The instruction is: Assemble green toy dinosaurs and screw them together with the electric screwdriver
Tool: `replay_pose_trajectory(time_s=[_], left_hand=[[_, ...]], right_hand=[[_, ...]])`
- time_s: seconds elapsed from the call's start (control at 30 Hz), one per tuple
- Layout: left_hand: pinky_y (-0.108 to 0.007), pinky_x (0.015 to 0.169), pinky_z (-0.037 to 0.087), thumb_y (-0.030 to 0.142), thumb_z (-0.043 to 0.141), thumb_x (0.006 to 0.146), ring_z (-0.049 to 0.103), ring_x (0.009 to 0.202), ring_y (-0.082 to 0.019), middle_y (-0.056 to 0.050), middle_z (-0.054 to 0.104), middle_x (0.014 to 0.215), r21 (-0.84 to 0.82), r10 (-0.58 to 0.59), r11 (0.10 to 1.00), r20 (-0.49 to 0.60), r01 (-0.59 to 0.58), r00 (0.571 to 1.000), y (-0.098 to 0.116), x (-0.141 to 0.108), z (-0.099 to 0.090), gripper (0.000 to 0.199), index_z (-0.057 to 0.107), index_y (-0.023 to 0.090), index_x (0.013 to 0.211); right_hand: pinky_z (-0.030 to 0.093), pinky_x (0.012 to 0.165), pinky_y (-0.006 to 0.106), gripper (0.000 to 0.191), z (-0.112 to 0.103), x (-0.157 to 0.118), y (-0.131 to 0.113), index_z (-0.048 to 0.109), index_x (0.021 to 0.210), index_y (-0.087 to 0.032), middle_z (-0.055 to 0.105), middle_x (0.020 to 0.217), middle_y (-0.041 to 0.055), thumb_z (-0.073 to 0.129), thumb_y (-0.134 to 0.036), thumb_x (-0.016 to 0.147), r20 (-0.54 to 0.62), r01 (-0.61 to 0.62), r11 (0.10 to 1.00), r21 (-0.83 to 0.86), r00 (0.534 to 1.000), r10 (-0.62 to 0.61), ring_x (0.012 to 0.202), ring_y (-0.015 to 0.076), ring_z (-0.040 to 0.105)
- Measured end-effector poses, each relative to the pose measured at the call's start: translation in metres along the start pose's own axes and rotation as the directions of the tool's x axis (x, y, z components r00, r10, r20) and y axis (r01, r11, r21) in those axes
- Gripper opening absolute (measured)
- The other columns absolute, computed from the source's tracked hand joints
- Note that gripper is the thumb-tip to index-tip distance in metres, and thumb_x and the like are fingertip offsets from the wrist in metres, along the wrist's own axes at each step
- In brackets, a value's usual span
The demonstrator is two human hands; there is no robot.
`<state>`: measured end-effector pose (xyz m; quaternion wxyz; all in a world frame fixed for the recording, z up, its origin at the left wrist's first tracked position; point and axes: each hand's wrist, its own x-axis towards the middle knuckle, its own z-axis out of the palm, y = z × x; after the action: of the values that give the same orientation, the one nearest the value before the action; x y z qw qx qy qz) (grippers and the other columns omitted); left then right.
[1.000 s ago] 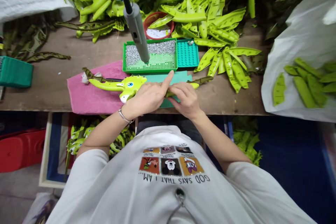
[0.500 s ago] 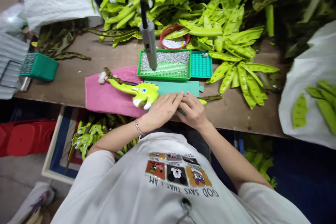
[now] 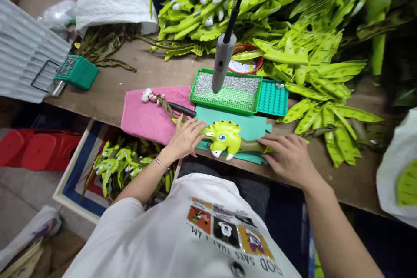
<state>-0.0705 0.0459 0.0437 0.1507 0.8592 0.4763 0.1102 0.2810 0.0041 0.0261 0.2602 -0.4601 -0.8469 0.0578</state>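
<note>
A lime-green dinosaur-head piece (image 3: 224,138) with a blue eye lies on the teal mat (image 3: 249,124). My left hand (image 3: 185,137) rests on its narrow green part at the left, fingers bent over it. On the other side, my right hand (image 3: 288,156) pinches the end of the dark olive strip that extends from the head. Behind the mat is a green tray (image 3: 241,95) of small silver pins. The grey electric screwdriver (image 3: 223,58) hangs above that tray. A black-handled tool (image 3: 180,109) lies on the pink cloth (image 3: 143,115).
Piled green pieces (image 3: 202,13) cover the back of the table, with loose strips (image 3: 329,117) at the right. A red bowl (image 3: 257,63) and a teal pin board (image 3: 273,97) stand near the tray. A green box (image 3: 80,71) is at the left.
My hands have moved apart from their close position over the mat. The dinosaur head now lies between them, farther onto the mat. The whole view has also shifted.
</note>
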Motion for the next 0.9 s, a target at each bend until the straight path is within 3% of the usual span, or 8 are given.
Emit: replay_pose_trajectory(time_s=[0.1, 0.2, 0.33, 0.47, 0.63, 0.77, 0.83, 0.9], left_hand=[[-0.061, 0.123, 0.022, 0.031, 0.049, 0.101, 0.057, 0.13, -0.027, -0.014, 0.066, 0.134, -0.011, 0.001, 1.0, -0.049, -0.002, 0.999, -0.002, 0.012, 0.0, 0.037, 0.06, 0.018, 0.135], [-0.06, 0.123, 0.022, 0.049, 0.068, 0.09, 0.054, 0.133, -0.03, -0.016, 0.063, 0.138, -0.066, 0.12, 0.991, 0.012, -0.119, 0.993, -0.001, 0.024, -0.003, 0.059, 0.057, 0.017, 0.138], [-0.062, 0.12, 0.027, 0.055, 0.078, 0.08, 0.053, 0.134, -0.033, -0.019, 0.059, 0.141, -0.187, 0.216, 0.962, 0.071, -0.199, 0.974, 0.008, 0.034, -0.003, 0.078, 0.052, 0.015, 0.142], [-0.049, 0.112, 0.043, 0.047, 0.065, 0.093, 0.056, 0.13, -0.027, -0.019, 0.06, 0.138, -0.437, 0.105, 0.89, -0.077, -0.128, 0.991, 0.025, 0.042, -0.002, 0.054, 0.057, 0.014, 0.135], [-0.04, 0.108, 0.049, 0.037, 0.059, 0.097, 0.064, 0.121, -0.022, -0.016, 0.066, 0.13, -0.828, -0.088, 0.557, 0.009, 0.057, 0.996, 0.044, 0.066, 0.003, 0.041, 0.058, 0.014, 0.13], [-0.041, 0.118, 0.04, 0.029, 0.058, 0.097, 0.054, 0.137, -0.025, -0.019, 0.058, 0.143, -0.939, -0.156, 0.292, 0.141, 0.182, 0.978, 0.052, 0.098, 0.012, 0.044, 0.051, 0.011, 0.137], [-0.041, 0.121, 0.036, 0.021, 0.056, 0.097, 0.048, 0.142, -0.024, -0.02, 0.052, 0.149, -0.952, -0.238, 0.141, 0.235, 0.273, 0.942, 0.058, 0.116, 0.015, 0.045, 0.048, 0.011, 0.14], [-0.04, 0.121, 0.035, 0.014, 0.054, 0.097, 0.045, 0.145, -0.023, -0.019, 0.049, 0.152, -0.941, -0.33, -0.09, 0.337, 0.326, 0.882, 0.065, 0.132, 0.016, 0.046, 0.047, 0.011, 0.142]], right_hand=[[0.055, 0.086, 0.047, 0.033, -0.008, 0.023, 0.01, 0.066, 0.12, -0.027, 0.072, 0.117, 0.0085, 0.064, -0.028, 0.087, -0.028, -0.028, 0.991, 0.134, 0.999, 0.032, 0.103, 0.0277, 0.068], [0.058, 0.083, 0.044, 0.028, 0.002, 0.071, 0.026, 0.067, 0.115, -0.025, 0.074, 0.108, 0.0087, 0.055, -0.021, 0.09, -0.137, -0.121, 0.985, 0.119, 0.981, 0.137, 0.094, 0.0252, 0.07], [0.057, 0.079, 0.043, 0.029, 0.042, 0.137, 0.058, 0.068, 0.104, -0.022, 0.073, 0.098, 0.009, 0.05, -0.013, 0.083, -0.105, -0.161, 0.985, 0.053, 0.98, 0.166, 0.087, 0.0254, 0.068], [0.052, 0.078, 0.043, 0.026, 0.083, 0.174, 0.076, 0.067, 0.097, -0.018, 0.071, 0.097, 0.0134, 0.052, -0.01, 0.076, 0.013, -0.138, 0.982, -0.125, 0.99, 0.141, 0.09, 0.0287, 0.062], [0.046, 0.079, 0.045, 0.025, 0.106, 0.185, 0.083, 0.065, 0.086, -0.016, 0.066, 0.09, 0.0169, 0.042, -0.005, 0.082, 0.075, -0.091, 0.967, -0.239, 0.991, 0.112, 0.087, 0.0288, 0.055], [0.046, 0.083, 0.047, 0.023, 0.103, 0.189, 0.089, 0.065, 0.085, -0.016, 0.067, 0.092, 0.0168, 0.044, -0.007, 0.082, 0.11, -0.155, 0.971, -0.182, 0.978, 0.176, 0.091, 0.0302, 0.058], [0.048, 0.083, 0.045, 0.02, 0.096, 0.191, 0.09, 0.065, 0.083, -0.017, 0.068, 0.09, 0.0137, 0.049, -0.007, 0.078, 0.091, -0.215, 0.972, -0.098, 0.97, 0.224, 0.089, 0.028, 0.06], [0.051, 0.08, 0.041, 0.016, 0.087, 0.192, 0.09, 0.065, 0.08, -0.018, 0.068, 0.084, 0.0089, 0.055, -0.009, 0.072, 0.037, -0.288, 0.956, 0.057, 0.958, 0.286, 0.082, 0.0241, 0.062]])
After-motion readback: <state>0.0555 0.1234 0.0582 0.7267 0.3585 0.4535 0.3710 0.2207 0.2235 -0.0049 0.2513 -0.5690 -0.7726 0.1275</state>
